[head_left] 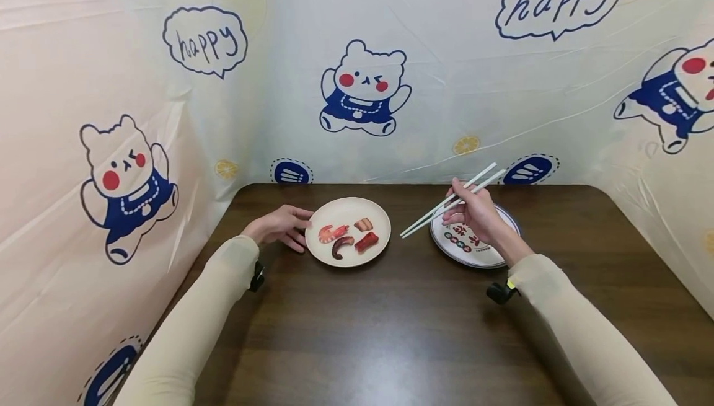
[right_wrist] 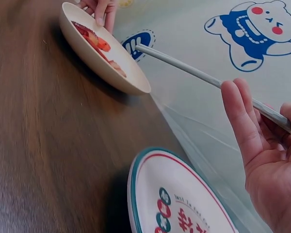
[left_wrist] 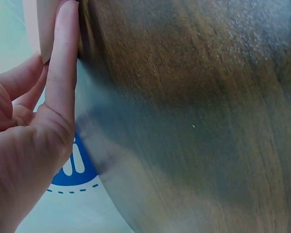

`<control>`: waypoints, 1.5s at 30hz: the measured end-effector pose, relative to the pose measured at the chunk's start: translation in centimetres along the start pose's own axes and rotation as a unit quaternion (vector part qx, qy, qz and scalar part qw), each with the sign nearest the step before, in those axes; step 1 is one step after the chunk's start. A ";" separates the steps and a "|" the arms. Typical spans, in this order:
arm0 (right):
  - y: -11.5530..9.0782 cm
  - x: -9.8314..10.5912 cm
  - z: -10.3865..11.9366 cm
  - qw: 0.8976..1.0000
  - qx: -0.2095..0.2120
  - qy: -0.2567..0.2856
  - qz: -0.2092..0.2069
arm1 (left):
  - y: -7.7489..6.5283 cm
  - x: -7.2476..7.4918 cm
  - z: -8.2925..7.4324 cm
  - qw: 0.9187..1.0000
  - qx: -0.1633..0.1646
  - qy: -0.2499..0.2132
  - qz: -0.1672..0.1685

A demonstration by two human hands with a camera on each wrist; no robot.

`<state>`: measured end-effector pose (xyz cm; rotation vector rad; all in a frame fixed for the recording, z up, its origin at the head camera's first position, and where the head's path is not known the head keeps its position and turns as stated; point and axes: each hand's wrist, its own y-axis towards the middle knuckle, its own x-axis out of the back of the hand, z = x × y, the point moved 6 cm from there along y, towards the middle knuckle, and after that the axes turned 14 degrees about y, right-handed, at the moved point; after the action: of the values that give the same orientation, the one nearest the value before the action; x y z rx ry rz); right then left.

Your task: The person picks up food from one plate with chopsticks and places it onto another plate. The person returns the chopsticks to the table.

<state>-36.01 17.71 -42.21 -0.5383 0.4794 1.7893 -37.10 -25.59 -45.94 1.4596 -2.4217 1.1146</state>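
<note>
My left hand [head_left: 279, 227] pinches the left rim of a cream plate [head_left: 348, 209], thumb and fingers on either side in the left wrist view. On that plate lie a pink shrimp [head_left: 333, 233], a dark curled food piece [head_left: 342, 245], a red-brown chunk [head_left: 367, 242] and a layered tan piece [head_left: 364, 224]. A pair of pale chopsticks [head_left: 409, 231] is held in my right hand [head_left: 474, 207], tips pointing left toward the cream plate with nothing between them. Under this hand sits a round white plate [head_left: 485, 262] with red print and a dark rim, partly hidden.
Both plates stand near the far edge of a dark wooden table [head_left: 357, 338]. Behind and to the left hangs a pale curtain [head_left: 446, 102] printed with bears and "happy" bubbles.
</note>
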 end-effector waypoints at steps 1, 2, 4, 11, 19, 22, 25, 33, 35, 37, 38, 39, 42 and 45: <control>-0.1 0.2 0.1 1.000 -0.002 -0.001 -0.001 | 0.0 0.0 0.0 1.000 0.001 0.000 0.000; -0.1 0.3 0.2 1.000 -0.002 -0.001 -0.003 | -0.1 0.0 0.0 1.000 0.001 0.001 -0.001; -0.3 0.6 0.4 1.000 0.000 -0.005 -0.007 | -0.2 0.0 -0.1 1.000 0.002 0.001 -0.001; -0.9 1.6 1.1 1.000 0.009 -0.005 -0.017 | -0.1 -0.1 -0.1 1.000 0.004 0.002 0.001; -1.6 2.7 2.0 1.000 0.014 0.003 -0.022 | 0.0 0.1 0.0 1.000 0.006 0.005 0.000; -1.8 3.2 2.3 1.000 0.015 0.010 -0.021 | 0.0 0.0 0.0 1.000 0.008 0.008 -0.002; -2.2 3.6 2.6 1.000 0.017 0.012 -0.021 | 0.0 0.0 -0.1 1.000 0.007 0.012 -0.003; -3.0 4.6 3.4 0.999 0.026 0.019 -0.018 | -0.1 0.0 -0.1 1.000 0.010 0.010 -0.006; -3.1 4.8 3.4 0.999 0.028 0.018 -0.019 | -0.1 0.0 -0.1 1.000 0.009 0.010 -0.005; -3.2 5.0 3.5 0.999 0.027 0.020 -0.019 | -0.1 0.0 -0.1 1.000 0.009 0.010 -0.005; -3.3 5.1 3.6 0.999 0.028 0.019 -0.020 | -0.1 0.0 0.0 1.000 0.010 0.010 -0.005; -3.4 5.2 3.6 0.999 0.027 0.019 -0.020 | -0.2 0.0 0.0 1.000 0.010 0.010 -0.005; -3.6 5.5 3.8 0.999 0.030 0.025 -0.018 | -0.2 0.0 0.0 1.000 0.008 0.008 -0.005; -3.8 5.7 4.1 0.999 0.034 0.034 -0.014 | -0.1 0.0 0.0 1.000 0.006 0.004 -0.003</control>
<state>-34.21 25.51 -42.37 -0.5570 0.5753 1.7252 -36.99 -25.61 -45.92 1.4612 -2.4078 1.1330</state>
